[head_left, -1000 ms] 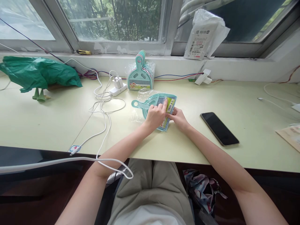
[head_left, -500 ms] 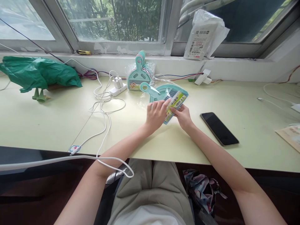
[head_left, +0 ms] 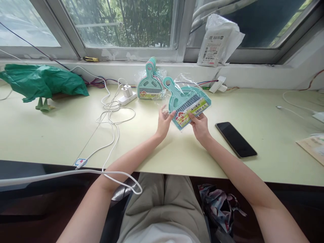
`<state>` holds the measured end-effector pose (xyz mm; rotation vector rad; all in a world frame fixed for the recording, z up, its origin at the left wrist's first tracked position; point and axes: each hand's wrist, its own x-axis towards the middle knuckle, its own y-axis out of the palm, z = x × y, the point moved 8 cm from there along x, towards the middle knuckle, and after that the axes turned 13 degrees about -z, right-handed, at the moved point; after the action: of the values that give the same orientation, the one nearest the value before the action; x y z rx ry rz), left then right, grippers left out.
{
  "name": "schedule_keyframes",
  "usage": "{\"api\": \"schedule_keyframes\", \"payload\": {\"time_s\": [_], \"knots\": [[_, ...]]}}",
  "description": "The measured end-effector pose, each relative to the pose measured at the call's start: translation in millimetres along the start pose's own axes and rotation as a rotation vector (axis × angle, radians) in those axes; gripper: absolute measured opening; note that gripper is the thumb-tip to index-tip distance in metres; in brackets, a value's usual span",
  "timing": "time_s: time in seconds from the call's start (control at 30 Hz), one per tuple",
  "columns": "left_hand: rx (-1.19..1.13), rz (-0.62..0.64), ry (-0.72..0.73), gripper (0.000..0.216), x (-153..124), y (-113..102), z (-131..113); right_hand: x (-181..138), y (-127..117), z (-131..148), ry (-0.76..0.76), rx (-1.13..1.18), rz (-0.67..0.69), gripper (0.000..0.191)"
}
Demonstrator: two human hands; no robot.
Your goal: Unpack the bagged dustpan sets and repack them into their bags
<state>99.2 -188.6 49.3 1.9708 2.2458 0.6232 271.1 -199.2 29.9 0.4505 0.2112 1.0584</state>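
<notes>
A turquoise dustpan-and-brush set in clear plastic wrap is held tilted above the desk, its handle up and to the left. A yellow-green printed label runs along its lower edge, with grey bristles above. My right hand grips that lower edge, thumb on the label and fingers behind. At the left corner, my left hand holds on with the thumb against the edge; its other fingers are partly behind the wrap. Several similar sets stand stacked upright near the wall, just behind to the left.
A black phone lies to the right on the pale desk. White cables and a power strip spread on the left, near a green plastic bag. A wrapped white package leans at the window.
The dustpan set has been turned and raised, so its front and label now face me more fully. My left hand has shifted from over the label to the left corner.
</notes>
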Motion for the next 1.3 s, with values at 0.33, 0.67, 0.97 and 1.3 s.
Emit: {"api": "schedule_keyframes", "payload": {"time_s": [0.33, 0.67, 0.97, 1.3], "knots": [[0.075, 0.634, -0.253, 0.068, -44.8, 46.1, 40.5, 0.8, -1.0, 10.8, -0.066, 0.039, 0.010, 0.040], [-0.038, 0.209, -0.035, 0.058, -7.6, 17.7, 4.3, -4.7, 1.9, 0.8, 0.008, -0.004, -0.005, 0.039], [0.051, 0.325, -0.173, 0.058, -19.8, 24.8, 17.3, -0.6, -1.0, 1.7, -0.014, -0.034, 0.009, 0.040], [-0.013, 0.275, -0.080, 0.057, -5.6, 16.5, 6.6, -3.3, 6.3, 0.8, 0.020, -0.028, 0.062, 0.038]]}}
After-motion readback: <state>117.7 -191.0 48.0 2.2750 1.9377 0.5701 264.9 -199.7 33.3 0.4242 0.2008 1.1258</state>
